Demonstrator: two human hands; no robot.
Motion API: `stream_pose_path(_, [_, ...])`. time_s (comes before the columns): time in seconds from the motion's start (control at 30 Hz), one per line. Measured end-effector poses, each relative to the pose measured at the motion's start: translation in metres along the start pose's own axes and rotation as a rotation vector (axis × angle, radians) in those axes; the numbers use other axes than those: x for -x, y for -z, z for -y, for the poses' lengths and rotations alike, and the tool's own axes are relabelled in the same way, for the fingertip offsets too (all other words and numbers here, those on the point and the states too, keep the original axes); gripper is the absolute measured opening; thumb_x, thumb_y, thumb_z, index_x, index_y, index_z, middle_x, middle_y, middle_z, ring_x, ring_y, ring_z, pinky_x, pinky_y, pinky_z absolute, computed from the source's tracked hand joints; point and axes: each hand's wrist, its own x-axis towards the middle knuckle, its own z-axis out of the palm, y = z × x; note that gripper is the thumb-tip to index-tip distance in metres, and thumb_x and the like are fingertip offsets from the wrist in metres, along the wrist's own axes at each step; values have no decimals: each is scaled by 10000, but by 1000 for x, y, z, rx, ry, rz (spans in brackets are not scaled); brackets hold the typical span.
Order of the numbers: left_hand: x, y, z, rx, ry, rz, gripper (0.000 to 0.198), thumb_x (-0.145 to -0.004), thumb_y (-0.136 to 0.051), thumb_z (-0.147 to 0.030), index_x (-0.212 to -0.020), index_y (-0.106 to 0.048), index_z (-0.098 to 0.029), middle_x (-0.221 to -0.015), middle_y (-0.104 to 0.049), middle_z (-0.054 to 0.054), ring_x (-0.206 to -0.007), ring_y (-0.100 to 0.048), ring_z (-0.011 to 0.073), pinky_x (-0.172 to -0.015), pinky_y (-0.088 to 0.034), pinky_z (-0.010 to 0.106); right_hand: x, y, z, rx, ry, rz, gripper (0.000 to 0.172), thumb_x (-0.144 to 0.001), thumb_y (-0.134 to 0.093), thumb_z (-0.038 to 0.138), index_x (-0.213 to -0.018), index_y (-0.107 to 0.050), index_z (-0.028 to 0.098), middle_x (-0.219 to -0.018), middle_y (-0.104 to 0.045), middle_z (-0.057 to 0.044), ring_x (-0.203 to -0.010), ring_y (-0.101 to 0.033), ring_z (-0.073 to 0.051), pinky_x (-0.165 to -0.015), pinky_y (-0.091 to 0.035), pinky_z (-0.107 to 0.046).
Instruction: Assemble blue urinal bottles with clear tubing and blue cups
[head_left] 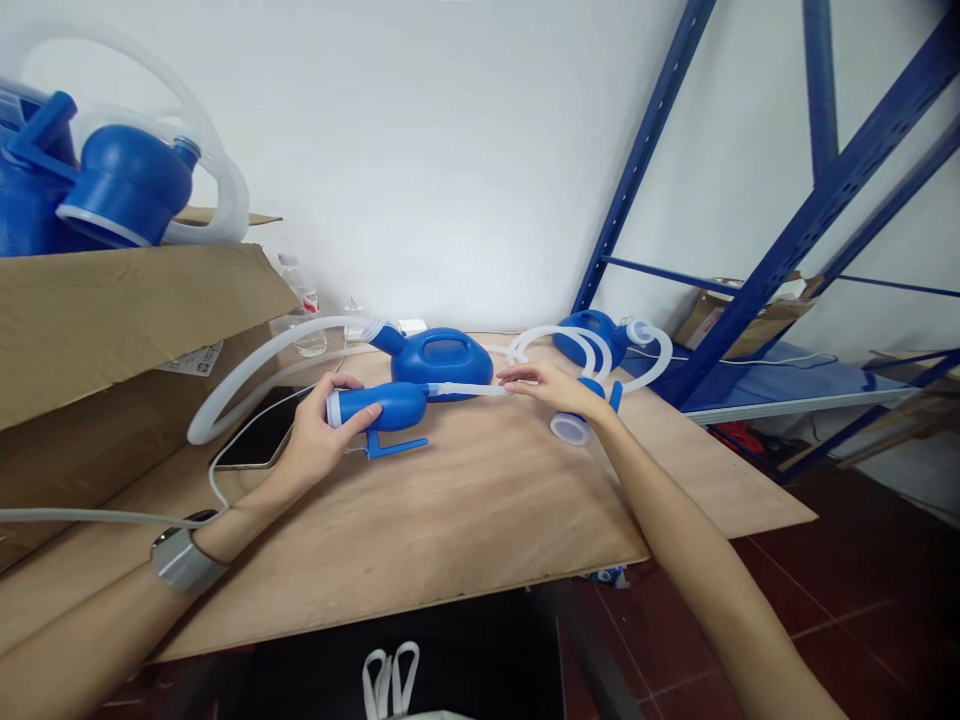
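Observation:
My left hand (322, 420) is wrapped round a blue urinal funnel (397, 408), which lies sideways above the table with its white rim to the left and a handle below. A translucent hose (469, 389) runs from the funnel's narrow end to the right. My right hand (536, 385) has its fingers closed on that hose. Behind the funnel stands a blue urinal bottle (442, 355), with a hose looping left from its neck. Partly hidden by my right hand and forearm is a second funnel (571, 428), near another blue bottle (592, 335) with a coiled hose.
A cardboard box (142, 300) on the left holds more blue urinals and hoses. Beside it lie a phone (259, 430) and a white cable, with a clear plastic bottle (309, 310) behind. A blue metal shelf (795, 380) stands right of the wooden table (450, 520).

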Motion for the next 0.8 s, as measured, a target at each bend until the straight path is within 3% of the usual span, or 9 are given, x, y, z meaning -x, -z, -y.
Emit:
stream_pose_path(0.13, [-1, 0, 5, 22, -1, 17, 462, -782, -765, -582, -1028, -585, -234, -983, -624, 10, -765, -582, 185, -676, -491, 308, -2, 3, -4, -77, 15, -120, 306, -800, -791, 384, -1033, -814, 187, -1057, -809, -92, -1022, -751, -289, -990, -577, -462])
stream_pose_path(0.27, [2, 0, 4, -28, -84, 4, 427, -811, -747, -553, -1037, -589, -228, -1017, -652, 26, -832, -618, 206, -721, -506, 319, -6, -12, 5, -173, 73, -205, 273, -777, -819, 385, -972, -823, 193, -1019, -814, -79, -984, -761, -275, -971, -585, -442])
stream_pose_path(0.53, [16, -7, -9, -209, -581, -7, 316, -857, -747, -347, -1079, -572, -204, -1018, -665, 54, -942, -666, 226, -875, -537, 369, -19, -78, 61, -323, 132, -152, 197, -799, -807, 384, -886, -829, 208, -928, -815, -52, -899, -760, -233, -862, -591, -346])
stream_pose_path(0.7, [15, -4, -7, -264, -750, -29, 368, -852, -772, -312, -1128, -560, -194, -1050, -654, 79, -957, -678, 235, -866, -567, 378, -31, -84, 66, -408, 67, -168, 221, -739, -843, 391, -804, -821, 181, -841, -806, -57, -822, -754, -229, -801, -581, -329])
stream_pose_path(0.8, [16, -3, -3, -306, -819, -22, 389, -858, -776, -326, -1154, -565, -189, -1086, -650, 99, -959, -692, 235, -835, -590, 367, -33, -83, 66, -449, 11, -172, 320, -703, -868, 412, -898, -827, 161, -807, -800, -66, -795, -750, -229, -779, -574, -331])
